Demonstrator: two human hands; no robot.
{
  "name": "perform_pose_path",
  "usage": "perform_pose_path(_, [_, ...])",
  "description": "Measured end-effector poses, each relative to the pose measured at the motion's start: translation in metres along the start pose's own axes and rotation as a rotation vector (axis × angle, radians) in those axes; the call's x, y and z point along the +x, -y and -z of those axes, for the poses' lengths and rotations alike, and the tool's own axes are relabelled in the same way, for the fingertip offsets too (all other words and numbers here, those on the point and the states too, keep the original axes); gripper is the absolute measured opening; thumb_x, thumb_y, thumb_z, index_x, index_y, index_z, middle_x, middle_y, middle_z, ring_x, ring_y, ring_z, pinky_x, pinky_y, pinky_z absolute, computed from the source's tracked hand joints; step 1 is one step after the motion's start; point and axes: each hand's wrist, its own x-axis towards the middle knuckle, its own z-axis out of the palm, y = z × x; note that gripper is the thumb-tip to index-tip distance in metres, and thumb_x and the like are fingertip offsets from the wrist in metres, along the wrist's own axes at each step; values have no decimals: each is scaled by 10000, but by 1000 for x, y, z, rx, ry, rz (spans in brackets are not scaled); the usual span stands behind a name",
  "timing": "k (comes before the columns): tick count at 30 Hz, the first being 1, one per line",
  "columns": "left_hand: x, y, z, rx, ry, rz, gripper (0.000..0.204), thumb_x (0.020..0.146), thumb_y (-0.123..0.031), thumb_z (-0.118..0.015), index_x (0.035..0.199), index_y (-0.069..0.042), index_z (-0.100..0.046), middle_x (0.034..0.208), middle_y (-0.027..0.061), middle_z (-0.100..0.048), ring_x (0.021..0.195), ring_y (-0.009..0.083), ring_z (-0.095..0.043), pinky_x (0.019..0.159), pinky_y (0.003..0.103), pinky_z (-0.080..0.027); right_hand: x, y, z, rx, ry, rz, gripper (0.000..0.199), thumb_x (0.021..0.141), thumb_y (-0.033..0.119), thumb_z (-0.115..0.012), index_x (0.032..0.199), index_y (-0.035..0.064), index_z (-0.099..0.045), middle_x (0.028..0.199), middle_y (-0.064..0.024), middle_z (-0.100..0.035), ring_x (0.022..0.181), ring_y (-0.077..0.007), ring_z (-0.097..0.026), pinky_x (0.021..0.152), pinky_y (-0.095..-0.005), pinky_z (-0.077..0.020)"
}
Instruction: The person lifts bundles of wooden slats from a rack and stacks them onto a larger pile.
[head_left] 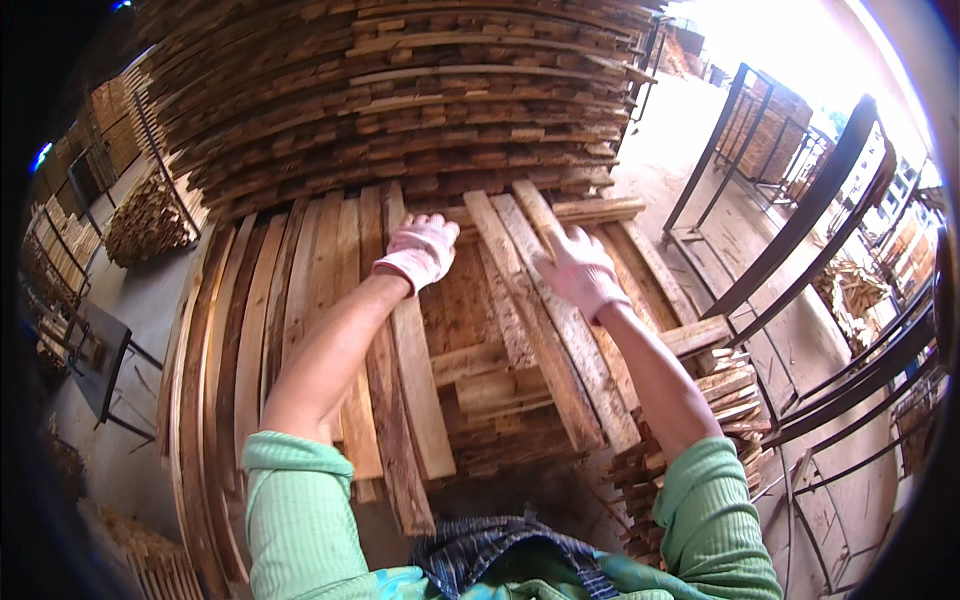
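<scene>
1. Brown, rough-sawn, narrow wooden boards [537, 325] lie across the pale wooden crosspiece [470, 362], left of the white-gloved right hand [580, 270].
2. Right hand, fingers bent, rests on the adjoining tan wooden strip [533, 205]; whether it grips cannot be told.
3. Left hand [420, 250], likewise gloved, curls at a pale flat plank's [420, 390] far end; hold unclear.
4. Handling: likely stiff, moderately light, splintery. Grasp opposite long edges, near mid-length for balance.

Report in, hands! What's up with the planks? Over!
Left hand at a pale plank. Right hand on a slanted plank. Tall stack just beyond, maybe in the way.
</scene>
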Motion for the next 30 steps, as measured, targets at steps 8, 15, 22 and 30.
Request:
perform_pose_path(8, [74,16,-36,147,281,-39,455,909,-182,-549,1351,-79,-513,1354,165,-571,1258,318,-541,1053,498,-435,-20,-67,-25,478,310,-177,550,969,530,-510,1402,191,-509,1222,-188,-654,983,-296,-669,897,-433,-521])
perform_pose_path(15, [64,46,-43,131,258,44,418,920,-143,-538,1335,-91,-537,1353,140,-580,1230,319,-575,1013,456,-470,-16,51,59,162,626,-241,699,974,459,-530,1561,177,-275,1402,-250,-516,1071,-301,-642,951,-461,-496])
perform_pose_path(22, [56,21,-20,137,143,90,450,1044,-259,-313,1456,-116,-425,1591,123,-331,1477,299,-304,1218,504,-235,-16,15,13,301,551,-200,746,947,360,-571,1582,180,-222,1408,-240,-535,780,-251,-678,659,-374,-569])
perform_pose_path(30, [-93,100,65,-357,419,124,583,995,-282,-565,1501,-65,-374,1519,207,-418,1373,325,-452,1158,395,-386,-23,54,27,180,552,-153,883,892,355,-609,1607,174,-124,892,-142,-651,662,-227,-577,607,-371,-486])
